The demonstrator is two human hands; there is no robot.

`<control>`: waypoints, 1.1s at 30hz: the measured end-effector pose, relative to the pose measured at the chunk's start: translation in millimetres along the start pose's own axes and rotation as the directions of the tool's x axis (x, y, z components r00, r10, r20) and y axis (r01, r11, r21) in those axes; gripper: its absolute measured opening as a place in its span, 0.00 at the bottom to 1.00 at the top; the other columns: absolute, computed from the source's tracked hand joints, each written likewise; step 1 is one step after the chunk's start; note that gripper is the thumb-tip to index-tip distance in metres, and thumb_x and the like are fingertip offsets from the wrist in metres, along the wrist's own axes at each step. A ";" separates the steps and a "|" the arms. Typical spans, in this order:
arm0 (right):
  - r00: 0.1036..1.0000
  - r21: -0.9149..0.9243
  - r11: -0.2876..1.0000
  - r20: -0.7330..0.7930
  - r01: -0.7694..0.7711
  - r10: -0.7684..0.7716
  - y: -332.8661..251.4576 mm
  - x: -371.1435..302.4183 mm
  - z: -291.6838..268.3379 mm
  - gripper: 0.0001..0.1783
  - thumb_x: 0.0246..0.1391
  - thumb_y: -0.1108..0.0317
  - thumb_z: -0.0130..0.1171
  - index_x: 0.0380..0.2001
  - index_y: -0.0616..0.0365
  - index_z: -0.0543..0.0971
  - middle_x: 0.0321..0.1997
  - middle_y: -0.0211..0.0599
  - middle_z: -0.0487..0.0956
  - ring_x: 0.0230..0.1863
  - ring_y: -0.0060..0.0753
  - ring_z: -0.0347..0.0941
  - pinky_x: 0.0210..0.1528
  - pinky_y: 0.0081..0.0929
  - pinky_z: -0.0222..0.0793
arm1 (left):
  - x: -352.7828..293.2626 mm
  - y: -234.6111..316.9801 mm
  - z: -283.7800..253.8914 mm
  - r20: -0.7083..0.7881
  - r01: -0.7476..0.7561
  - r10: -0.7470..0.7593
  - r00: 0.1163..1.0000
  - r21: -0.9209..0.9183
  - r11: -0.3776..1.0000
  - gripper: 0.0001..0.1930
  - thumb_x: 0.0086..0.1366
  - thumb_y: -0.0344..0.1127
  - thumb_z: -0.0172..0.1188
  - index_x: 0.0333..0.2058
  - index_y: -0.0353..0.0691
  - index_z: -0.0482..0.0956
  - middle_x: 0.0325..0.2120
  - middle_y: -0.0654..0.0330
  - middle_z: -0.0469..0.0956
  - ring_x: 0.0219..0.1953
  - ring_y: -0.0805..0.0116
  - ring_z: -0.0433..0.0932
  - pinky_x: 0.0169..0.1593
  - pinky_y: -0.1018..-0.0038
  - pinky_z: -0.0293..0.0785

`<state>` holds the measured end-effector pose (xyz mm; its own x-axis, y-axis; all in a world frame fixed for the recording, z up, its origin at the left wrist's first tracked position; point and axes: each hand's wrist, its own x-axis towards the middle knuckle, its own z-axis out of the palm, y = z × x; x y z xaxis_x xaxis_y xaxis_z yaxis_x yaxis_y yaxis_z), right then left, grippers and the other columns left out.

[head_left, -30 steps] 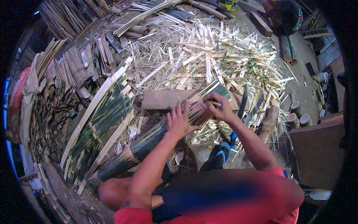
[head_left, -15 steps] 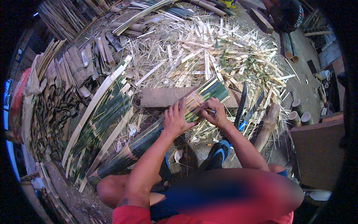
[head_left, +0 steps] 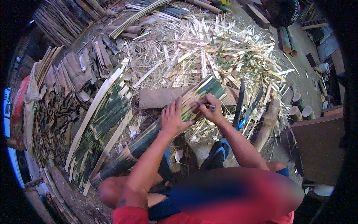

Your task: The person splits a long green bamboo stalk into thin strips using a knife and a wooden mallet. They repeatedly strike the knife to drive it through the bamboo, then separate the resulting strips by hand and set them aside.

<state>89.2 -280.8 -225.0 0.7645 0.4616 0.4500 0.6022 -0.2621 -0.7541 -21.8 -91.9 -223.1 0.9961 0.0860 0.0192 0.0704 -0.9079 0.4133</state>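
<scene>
Head cam: L hand [head_left: 172, 119], fingers splayed, on bamboo [head_left: 142, 141]; R hand [head_left: 213, 114] pinching slim tool [head_left: 212, 107].

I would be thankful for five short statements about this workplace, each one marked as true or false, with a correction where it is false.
1. The left hand lies on the green bamboo with its fingers extended. True.
2. The right hand is empty. False: it holds a thin, pen-like tool.
3. The bamboo lies across a brown block. True.
4. The long dark blade lies to the left of the left hand. False: it lies to the right of the right hand.
5. Pale strips and shavings are heaped beyond the hands. True.
</scene>
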 end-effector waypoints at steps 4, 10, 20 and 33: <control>0.928 0.414 0.843 0.007 -0.343 0.374 -7.8 0.9 -1.9 0.08 0.51 0.70 0.61 0.28 0.60 0.72 0.25 0.38 0.75 0.30 0.32 0.73 0.35 0.30 0.69 | -24.9 21.4 9.3 -0.120 -0.060 0.094 0.988 0.260 0.964 0.66 0.46 0.65 0.71 0.74 0.46 0.39 0.73 0.43 0.43 0.72 0.37 0.49 0.68 0.33 0.42; 0.999 0.058 0.998 -0.012 -0.030 0.031 -14.4 -2.7 -17.3 0.09 0.53 0.70 0.63 0.36 0.61 0.77 0.34 0.37 0.80 0.36 0.28 0.77 0.41 0.25 0.71 | -0.7 1.4 5.9 -0.001 0.121 -0.124 0.992 0.219 0.968 0.66 0.39 0.55 0.78 0.72 0.42 0.46 0.70 0.47 0.54 0.71 0.46 0.55 0.70 0.43 0.50; 0.999 -0.004 1.000 0.050 0.007 -0.007 -5.7 18.3 9.0 0.07 0.47 0.67 0.65 0.29 0.55 0.80 0.27 0.39 0.74 0.31 0.46 0.71 0.37 0.35 0.68 | 13.6 -13.9 -8.1 0.063 0.064 -0.074 0.995 0.153 0.986 0.64 0.41 0.58 0.76 0.72 0.42 0.46 0.67 0.46 0.58 0.67 0.47 0.61 0.66 0.47 0.59; 0.993 -0.125 0.990 0.101 0.066 -0.053 -1.4 17.4 14.2 0.11 0.44 0.65 0.66 0.28 0.51 0.73 0.27 0.39 0.72 0.34 0.50 0.67 0.38 0.43 0.60 | 13.6 -12.9 -6.1 0.067 0.056 -0.067 0.996 0.155 0.986 0.64 0.43 0.59 0.74 0.72 0.42 0.47 0.67 0.48 0.58 0.67 0.47 0.60 0.67 0.48 0.58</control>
<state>98.4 -260.3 -222.9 0.7043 0.5583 0.4386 0.6750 -0.3352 -0.6573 -9.5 -76.5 -222.6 0.9905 0.1189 -0.0694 0.1333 -0.9542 0.2680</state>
